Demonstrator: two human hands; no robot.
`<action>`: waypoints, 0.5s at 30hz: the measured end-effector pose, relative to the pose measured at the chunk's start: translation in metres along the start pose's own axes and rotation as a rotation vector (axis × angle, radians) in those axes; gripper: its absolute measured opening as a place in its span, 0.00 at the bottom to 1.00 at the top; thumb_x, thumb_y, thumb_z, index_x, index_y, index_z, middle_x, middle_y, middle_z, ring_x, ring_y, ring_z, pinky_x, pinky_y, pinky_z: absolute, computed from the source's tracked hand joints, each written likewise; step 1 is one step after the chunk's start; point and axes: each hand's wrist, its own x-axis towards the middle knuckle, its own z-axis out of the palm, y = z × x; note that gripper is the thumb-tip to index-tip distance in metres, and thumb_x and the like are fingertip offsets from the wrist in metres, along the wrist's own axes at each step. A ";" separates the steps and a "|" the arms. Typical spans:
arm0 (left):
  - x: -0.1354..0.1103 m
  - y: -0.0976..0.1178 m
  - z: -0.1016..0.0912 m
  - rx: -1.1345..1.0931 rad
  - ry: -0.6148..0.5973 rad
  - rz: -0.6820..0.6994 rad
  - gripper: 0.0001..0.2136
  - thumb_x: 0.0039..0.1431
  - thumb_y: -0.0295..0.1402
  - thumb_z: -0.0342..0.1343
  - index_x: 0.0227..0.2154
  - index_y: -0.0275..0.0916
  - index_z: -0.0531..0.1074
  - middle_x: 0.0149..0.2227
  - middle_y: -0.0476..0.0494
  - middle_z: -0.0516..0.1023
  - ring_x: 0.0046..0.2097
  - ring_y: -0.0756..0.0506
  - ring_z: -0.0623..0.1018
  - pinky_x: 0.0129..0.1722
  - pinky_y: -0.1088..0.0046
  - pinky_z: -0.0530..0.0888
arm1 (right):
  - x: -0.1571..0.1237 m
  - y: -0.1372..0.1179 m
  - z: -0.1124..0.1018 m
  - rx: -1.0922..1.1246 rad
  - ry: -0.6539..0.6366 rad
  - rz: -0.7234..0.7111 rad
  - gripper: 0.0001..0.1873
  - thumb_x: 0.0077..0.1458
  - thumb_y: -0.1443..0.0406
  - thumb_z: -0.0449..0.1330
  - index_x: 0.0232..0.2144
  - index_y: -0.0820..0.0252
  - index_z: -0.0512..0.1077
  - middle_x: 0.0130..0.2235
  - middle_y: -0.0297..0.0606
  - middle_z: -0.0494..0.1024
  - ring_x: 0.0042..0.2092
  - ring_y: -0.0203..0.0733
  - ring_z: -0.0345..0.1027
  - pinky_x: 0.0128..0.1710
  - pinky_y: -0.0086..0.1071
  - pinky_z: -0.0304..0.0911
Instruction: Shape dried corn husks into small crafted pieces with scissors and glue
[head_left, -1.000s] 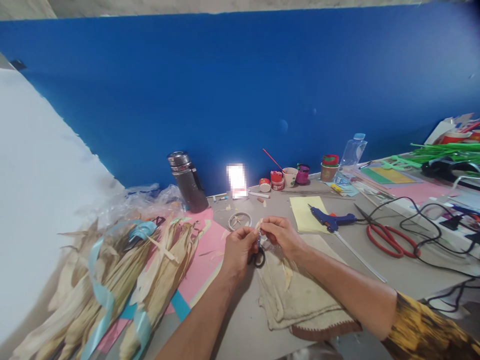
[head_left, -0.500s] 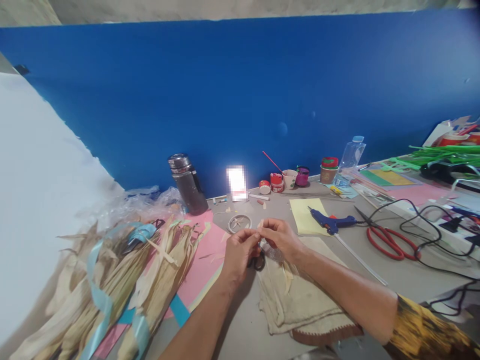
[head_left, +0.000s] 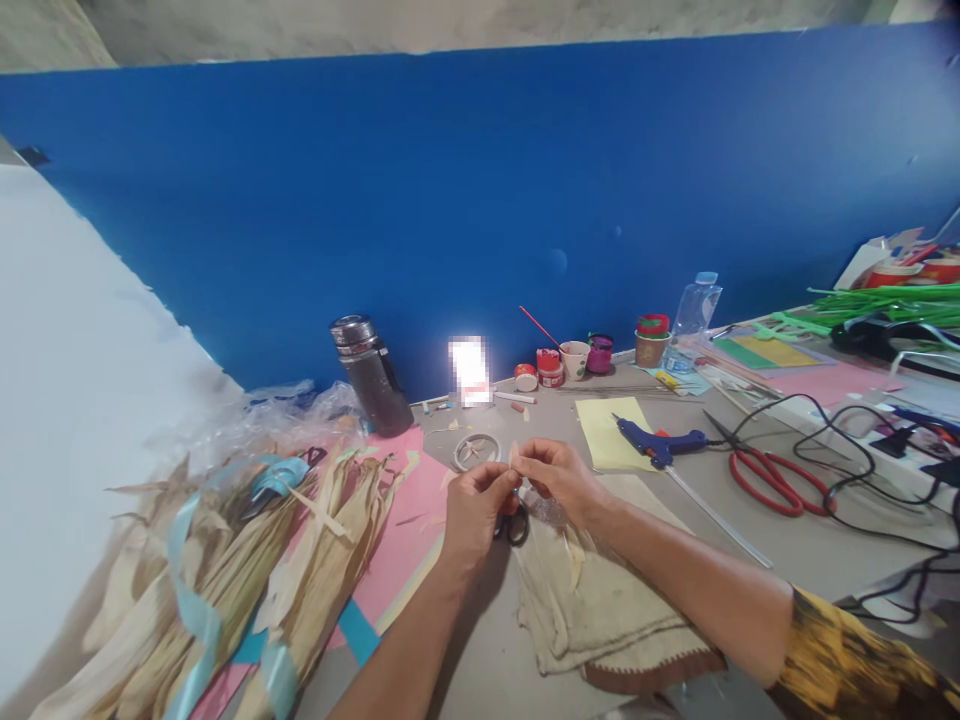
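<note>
My left hand and my right hand meet at the fingertips above the table, both pinching a small pale piece of corn husk. Just under the left fingers show the black handles of small scissors; whether that hand also holds them I cannot tell. Below my right wrist lies a folded beige cloth with brown stitched edging. A thin husk scrap rests on it. Behind the hands sits a white tape ring with husk bits inside.
Dried corn husks and blue ribbon cover the left side, beside pink paper. A dark thermos stands behind. To the right lie a blue glue gun, red-handled scissors and black cables. Paint pots line the wall.
The view has shifted slightly. The pale husk piece shows a little more upright between the fingertips; both hands keep nearly the same place and pinch.
</note>
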 end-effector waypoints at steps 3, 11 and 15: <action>0.000 -0.001 0.000 -0.093 -0.038 -0.048 0.15 0.42 0.40 0.72 0.28 0.33 0.81 0.27 0.42 0.79 0.24 0.50 0.75 0.26 0.74 0.71 | 0.000 0.000 0.000 0.031 0.012 0.029 0.18 0.45 0.53 0.68 0.22 0.60 0.69 0.20 0.29 0.66 0.21 0.29 0.48 0.21 0.29 0.40; 0.004 -0.002 -0.002 -0.432 -0.163 -0.250 0.18 0.34 0.36 0.77 0.26 0.33 0.77 0.26 0.48 0.76 0.23 0.54 0.72 0.25 0.78 0.72 | 0.001 0.001 -0.001 0.095 -0.028 0.078 0.19 0.42 0.51 0.69 0.23 0.60 0.70 0.20 0.30 0.67 0.21 0.28 0.47 0.20 0.28 0.39; 0.005 -0.003 -0.002 -0.442 -0.170 -0.251 0.18 0.35 0.36 0.77 0.25 0.32 0.76 0.25 0.49 0.75 0.23 0.55 0.71 0.24 0.80 0.70 | 0.002 0.002 -0.002 0.061 -0.036 0.068 0.21 0.44 0.49 0.68 0.21 0.60 0.69 0.18 0.27 0.61 0.20 0.29 0.45 0.20 0.28 0.39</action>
